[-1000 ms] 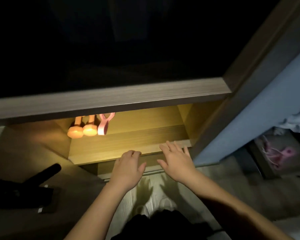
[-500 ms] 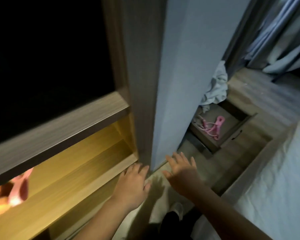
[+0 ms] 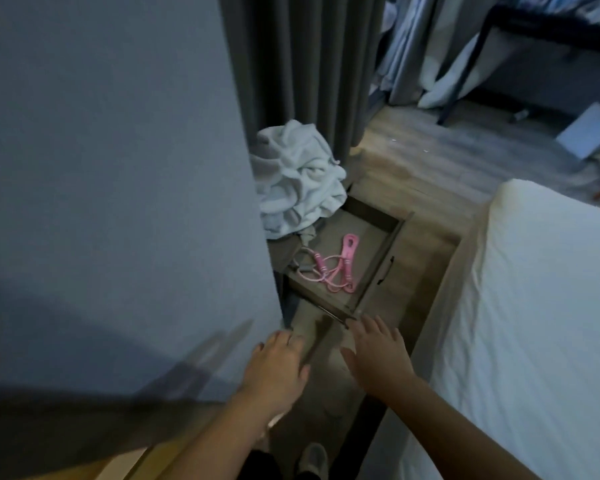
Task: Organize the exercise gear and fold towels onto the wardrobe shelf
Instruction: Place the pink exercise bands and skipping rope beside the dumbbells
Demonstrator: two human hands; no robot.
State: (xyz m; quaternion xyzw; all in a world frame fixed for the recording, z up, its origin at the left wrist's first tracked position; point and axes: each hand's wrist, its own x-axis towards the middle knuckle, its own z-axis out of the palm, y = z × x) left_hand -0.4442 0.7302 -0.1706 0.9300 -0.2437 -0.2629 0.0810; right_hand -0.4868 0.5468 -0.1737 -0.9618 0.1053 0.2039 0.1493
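Both hands are empty and sit in the lower centre of the frame. Your right hand [image 3: 378, 358] is flat, its fingers [image 3: 374, 329] straight and slightly spread, the tips just beside the near corner of the open drawer [image 3: 383, 258]. Your left hand [image 3: 274, 372] is relaxed with the fingers loosely bent, close to the edge of the grey wardrobe panel [image 3: 118, 168].

The pink jump rope [image 3: 336, 268] lies in the drawer at frame centre, straight up-frame from your right fingertips and apart from them. Its longer handle runs nearly up and down the frame, with the cord looped to the left of it.

The crumpled white towel [image 3: 298, 181] is heaped above the drawer's far left end (unfolded, whether one or several cannot be told). The bed [image 3: 534, 323] fills the right side.

Judgement: the right hand is the nearer to the rope. A forward reach over the drawer's near wall looks sufficient, and the towel is the longer reach.
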